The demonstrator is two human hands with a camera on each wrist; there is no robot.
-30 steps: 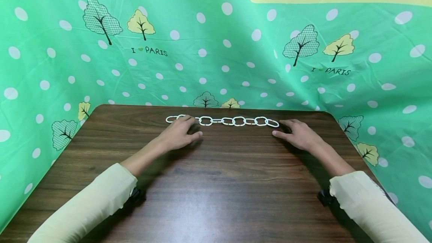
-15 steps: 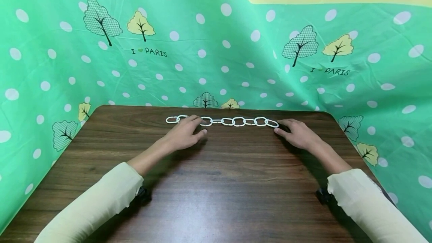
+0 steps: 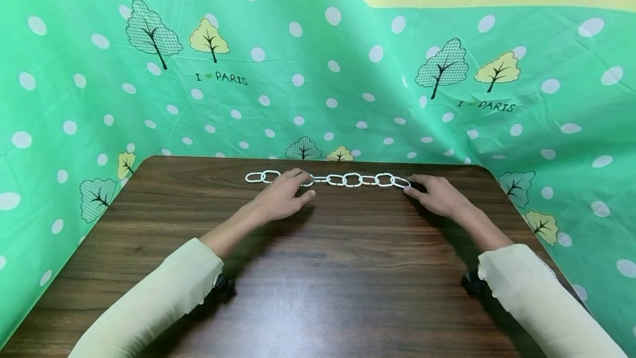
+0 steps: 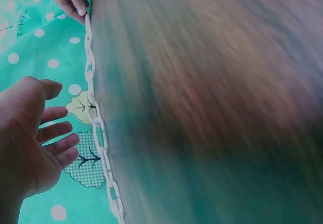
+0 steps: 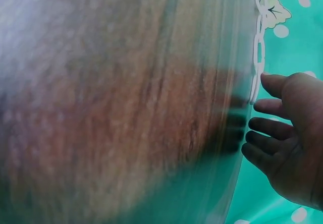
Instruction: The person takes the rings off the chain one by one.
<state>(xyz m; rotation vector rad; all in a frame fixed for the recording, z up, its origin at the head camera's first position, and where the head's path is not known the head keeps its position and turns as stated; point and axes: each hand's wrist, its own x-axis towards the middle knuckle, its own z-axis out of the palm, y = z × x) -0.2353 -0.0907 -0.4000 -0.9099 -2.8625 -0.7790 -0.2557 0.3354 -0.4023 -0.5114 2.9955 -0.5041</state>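
A white plastic chain [image 3: 351, 180] of several oval links lies stretched in a line from left to right near the far edge of the table. My left hand [image 3: 283, 195] is over its left part, overlapping a few links in the head view. In the left wrist view the left hand [image 4: 25, 138] has its thumb and fingers apart, with nothing between them. At the chain's right end is my right hand [image 3: 437, 196]. Thumb and index fingertips of the right hand [image 5: 298, 133] stand right at the end link, one on each side, still spread apart in the right wrist view.
The dark wood-grain table [image 3: 318, 269] fills the lower view. A green cloth [image 3: 308, 70] with white dots and printed trees hangs behind it and down both sides. Black wrist cameras sit beneath both pale sleeves [image 3: 149, 297].
My left hand has moved right along the chain, uncovering links on the left. The right hand has shifted slightly left, bringing its fingertips to the end link. The chain stays in place.
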